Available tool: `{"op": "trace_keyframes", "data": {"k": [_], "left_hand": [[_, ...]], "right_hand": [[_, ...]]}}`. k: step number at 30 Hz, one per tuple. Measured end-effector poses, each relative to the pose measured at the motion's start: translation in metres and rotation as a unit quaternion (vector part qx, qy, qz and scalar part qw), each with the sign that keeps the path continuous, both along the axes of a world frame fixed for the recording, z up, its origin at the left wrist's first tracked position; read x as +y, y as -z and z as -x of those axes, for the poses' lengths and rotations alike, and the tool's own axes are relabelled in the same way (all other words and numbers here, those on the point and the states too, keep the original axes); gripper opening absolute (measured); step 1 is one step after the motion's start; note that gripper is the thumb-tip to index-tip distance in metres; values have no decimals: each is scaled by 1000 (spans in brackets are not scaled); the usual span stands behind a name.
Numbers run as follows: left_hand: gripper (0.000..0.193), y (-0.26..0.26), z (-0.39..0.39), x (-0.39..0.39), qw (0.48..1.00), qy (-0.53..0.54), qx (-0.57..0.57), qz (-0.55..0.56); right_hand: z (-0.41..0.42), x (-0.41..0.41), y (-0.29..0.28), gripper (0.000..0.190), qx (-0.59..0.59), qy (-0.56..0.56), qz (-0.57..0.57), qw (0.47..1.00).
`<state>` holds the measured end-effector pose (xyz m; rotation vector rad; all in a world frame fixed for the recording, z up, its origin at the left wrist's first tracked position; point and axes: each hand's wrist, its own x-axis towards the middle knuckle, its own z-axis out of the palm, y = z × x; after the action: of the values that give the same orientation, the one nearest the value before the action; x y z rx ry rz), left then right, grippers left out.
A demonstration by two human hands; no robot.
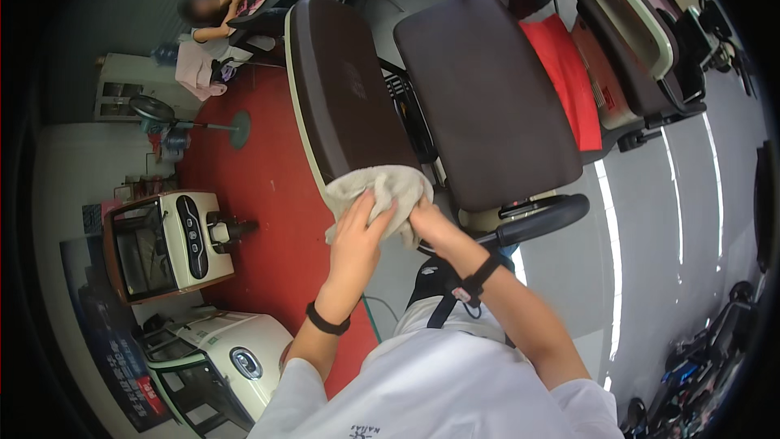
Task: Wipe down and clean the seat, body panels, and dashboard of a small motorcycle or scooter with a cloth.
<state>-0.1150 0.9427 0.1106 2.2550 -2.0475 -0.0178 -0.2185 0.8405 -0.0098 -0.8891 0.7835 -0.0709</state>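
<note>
A light grey cloth (390,192) drapes over the near end of a dark brown padded backrest (341,91) with a cream rim. My left hand (362,228) lies on the cloth, its fingers spread and pressing it against the backrest's end. At the cloth's right edge, my right hand (429,222) has its fingers closed on the fabric; part of them is hidden by it. Beside the backrest is a brown padded seat (487,97), with a black curved armrest (542,219) at its near corner.
A red sheet (563,79) lies beyond the seat, next to another padded seat. On the left are a standing fan (241,129), two cream small vehicles (195,244) and a red floor (274,195). A person (213,30) sits at the upper left. Several two-wheelers (713,347) stand at the lower right.
</note>
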Motion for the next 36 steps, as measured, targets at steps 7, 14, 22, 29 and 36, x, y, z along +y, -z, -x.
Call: {"op": "trace_keyframes", "data": {"k": [7,14,22,29,36], "left_hand": [[64,26,14,26,978,-139,76,138],[68,16,81,-39,935,-152,296,124],[57,-4,110,-254,951,-69,295,60],[60,177,113,-451,979,-73,181,56],[66,376,117,-470,982,49,181,-21]], "right_hand": [[21,-11,-35,72,-12,-102,104,989],[111,-85,-54,66,-28,-38,58,997],[220,-278,-65,74,66,-13,234,970],[205,-483,114,71,171,-71,347,919],[172,-496,355,79,93,36,291,952]]}}
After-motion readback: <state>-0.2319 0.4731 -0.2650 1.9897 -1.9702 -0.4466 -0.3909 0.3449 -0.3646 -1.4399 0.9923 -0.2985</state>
